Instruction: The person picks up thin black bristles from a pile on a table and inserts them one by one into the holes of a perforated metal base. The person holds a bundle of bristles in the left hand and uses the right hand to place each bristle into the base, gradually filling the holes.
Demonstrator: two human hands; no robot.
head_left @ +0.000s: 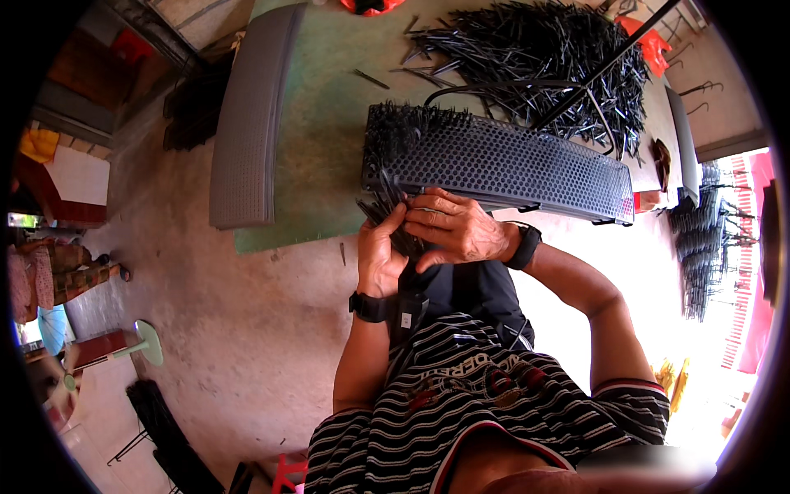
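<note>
My left hand (378, 251) grips a bundle of thin black plastic sticks (388, 210) just below the near left corner of a long black perforated panel (510, 165). My right hand (457, 229) lies over the same bundle from the right, fingers curled on the sticks. The panel rests on a green table (329, 107), and a cluster of black sticks (397, 123) stands upright in its left end. Both wrists carry black bands.
A large heap of loose black sticks (551, 58) lies on the table behind the panel. A grey curved panel (247, 123) lies at the table's left edge. More black pieces hang at the right (699, 247). A green stool (144, 342) stands on the concrete floor at the left.
</note>
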